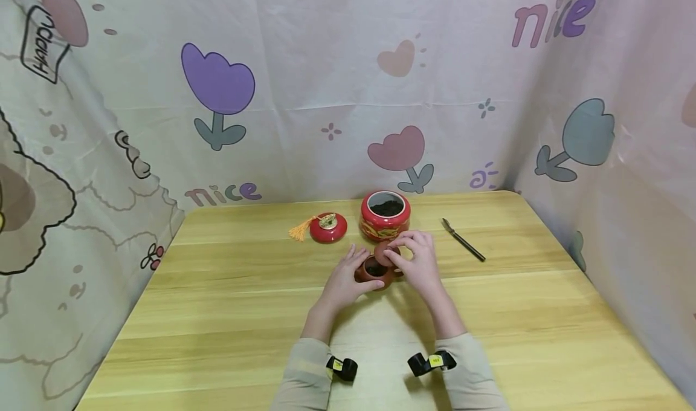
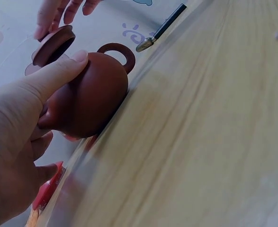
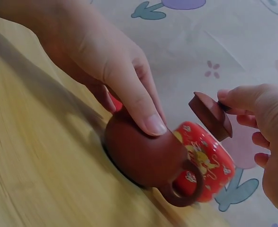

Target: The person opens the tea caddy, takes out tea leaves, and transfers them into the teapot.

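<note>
A brown clay teapot (image 2: 101, 92) stands uncovered on the table, dark contents showing inside in the head view. My left hand (image 1: 347, 282) holds its body from the left, the thumb lying across the upper side by the rim. Its round handle (image 3: 195, 187) points to the right. My right hand (image 1: 420, 265) pinches the teapot lid (image 3: 209, 114) by its knob, tilted and raised just over the opening. Behind the teapot is a red jar (image 1: 385, 223) with gold decoration, open and holding dark loose leaves.
Left of the jar lies its red lid (image 1: 328, 228) with an orange tassel (image 1: 299, 229). A dark-handled small scoop (image 1: 463, 240) rests on the right. The wooden table (image 1: 217, 314) meets a patterned cloth (image 1: 304, 84) at the back and sides.
</note>
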`<action>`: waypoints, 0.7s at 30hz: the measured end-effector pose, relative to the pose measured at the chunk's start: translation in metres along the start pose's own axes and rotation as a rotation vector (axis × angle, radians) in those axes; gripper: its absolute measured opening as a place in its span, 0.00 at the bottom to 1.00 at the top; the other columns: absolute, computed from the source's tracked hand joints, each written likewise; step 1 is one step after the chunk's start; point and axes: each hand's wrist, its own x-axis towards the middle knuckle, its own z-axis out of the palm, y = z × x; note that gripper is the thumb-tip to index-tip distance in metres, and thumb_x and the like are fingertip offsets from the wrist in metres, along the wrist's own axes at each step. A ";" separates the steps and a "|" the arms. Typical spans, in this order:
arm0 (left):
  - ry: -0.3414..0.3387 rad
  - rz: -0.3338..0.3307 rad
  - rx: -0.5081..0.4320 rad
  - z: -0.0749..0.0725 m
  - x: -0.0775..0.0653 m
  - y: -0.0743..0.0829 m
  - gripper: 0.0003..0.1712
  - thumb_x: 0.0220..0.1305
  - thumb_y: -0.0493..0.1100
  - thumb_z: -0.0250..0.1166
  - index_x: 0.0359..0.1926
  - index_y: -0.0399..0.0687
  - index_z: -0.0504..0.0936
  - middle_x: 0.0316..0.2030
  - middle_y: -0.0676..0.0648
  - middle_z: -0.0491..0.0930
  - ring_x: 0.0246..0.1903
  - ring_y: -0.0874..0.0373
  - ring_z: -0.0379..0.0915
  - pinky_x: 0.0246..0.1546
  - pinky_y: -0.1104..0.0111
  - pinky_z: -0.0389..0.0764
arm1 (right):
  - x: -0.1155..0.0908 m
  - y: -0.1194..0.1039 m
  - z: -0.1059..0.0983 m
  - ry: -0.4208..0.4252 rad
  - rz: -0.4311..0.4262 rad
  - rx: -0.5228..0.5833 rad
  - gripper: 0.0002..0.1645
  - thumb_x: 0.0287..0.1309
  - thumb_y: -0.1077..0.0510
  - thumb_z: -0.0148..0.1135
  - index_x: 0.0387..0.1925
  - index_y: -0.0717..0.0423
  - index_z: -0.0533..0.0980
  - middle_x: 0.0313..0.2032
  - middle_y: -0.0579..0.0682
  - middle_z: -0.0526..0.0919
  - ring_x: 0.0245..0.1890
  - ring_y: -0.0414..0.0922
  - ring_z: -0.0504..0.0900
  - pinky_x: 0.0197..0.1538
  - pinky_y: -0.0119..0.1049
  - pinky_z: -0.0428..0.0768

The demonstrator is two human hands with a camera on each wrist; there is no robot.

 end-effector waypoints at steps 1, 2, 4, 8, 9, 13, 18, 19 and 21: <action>-0.001 -0.003 -0.005 0.000 0.000 0.000 0.49 0.53 0.64 0.70 0.70 0.46 0.67 0.73 0.46 0.62 0.77 0.48 0.43 0.71 0.43 0.55 | 0.000 -0.001 0.001 -0.002 -0.002 0.002 0.07 0.47 0.59 0.75 0.29 0.57 0.85 0.40 0.55 0.81 0.49 0.52 0.68 0.52 0.45 0.66; -0.001 -0.009 -0.011 0.000 0.000 0.000 0.50 0.53 0.64 0.70 0.70 0.46 0.66 0.73 0.46 0.62 0.77 0.48 0.43 0.71 0.43 0.55 | 0.000 -0.001 0.003 -0.003 -0.004 0.004 0.07 0.47 0.59 0.75 0.29 0.57 0.85 0.40 0.55 0.81 0.49 0.52 0.68 0.53 0.45 0.66; -0.003 -0.016 -0.020 0.000 0.000 0.000 0.50 0.52 0.65 0.70 0.71 0.47 0.66 0.73 0.47 0.61 0.77 0.49 0.43 0.71 0.43 0.55 | 0.000 -0.002 0.005 -0.006 -0.008 0.005 0.07 0.47 0.60 0.76 0.29 0.57 0.85 0.40 0.55 0.81 0.49 0.52 0.68 0.54 0.46 0.66; 0.006 -0.010 -0.037 0.000 -0.001 -0.002 0.50 0.52 0.65 0.70 0.71 0.48 0.66 0.73 0.46 0.62 0.77 0.48 0.43 0.71 0.43 0.56 | -0.002 -0.002 0.010 -0.028 -0.024 0.000 0.08 0.45 0.61 0.76 0.29 0.58 0.85 0.40 0.55 0.82 0.49 0.53 0.69 0.53 0.47 0.67; 0.006 -0.010 -0.040 0.000 -0.001 -0.002 0.50 0.52 0.65 0.70 0.71 0.48 0.66 0.73 0.46 0.62 0.77 0.48 0.43 0.71 0.43 0.56 | -0.002 -0.002 0.011 -0.034 -0.025 -0.003 0.08 0.45 0.61 0.76 0.29 0.58 0.85 0.40 0.55 0.82 0.49 0.53 0.69 0.53 0.46 0.67; 0.009 -0.015 -0.059 0.001 -0.003 -0.004 0.50 0.52 0.64 0.71 0.71 0.48 0.66 0.73 0.46 0.62 0.77 0.47 0.43 0.71 0.43 0.56 | -0.005 -0.001 0.016 -0.058 -0.015 -0.003 0.08 0.44 0.60 0.77 0.29 0.57 0.85 0.41 0.55 0.82 0.48 0.52 0.69 0.52 0.45 0.67; 0.017 -0.005 -0.055 0.001 -0.003 -0.004 0.51 0.52 0.64 0.71 0.71 0.45 0.66 0.72 0.45 0.62 0.77 0.46 0.43 0.71 0.43 0.56 | -0.007 0.001 0.019 -0.079 0.009 -0.008 0.08 0.45 0.59 0.76 0.29 0.57 0.85 0.41 0.55 0.82 0.47 0.51 0.68 0.52 0.45 0.66; 0.017 -0.001 -0.049 0.001 -0.002 -0.004 0.51 0.52 0.64 0.71 0.71 0.44 0.66 0.72 0.45 0.62 0.77 0.45 0.44 0.71 0.43 0.56 | -0.007 0.001 0.019 -0.082 0.012 -0.007 0.08 0.45 0.59 0.76 0.29 0.57 0.85 0.41 0.55 0.82 0.47 0.51 0.68 0.52 0.45 0.66; 0.019 0.007 -0.035 0.001 -0.001 -0.004 0.51 0.52 0.64 0.71 0.70 0.44 0.66 0.72 0.44 0.62 0.76 0.45 0.44 0.70 0.42 0.57 | -0.007 0.003 0.020 -0.085 0.014 -0.009 0.08 0.45 0.59 0.76 0.29 0.57 0.85 0.41 0.56 0.82 0.47 0.50 0.68 0.51 0.44 0.66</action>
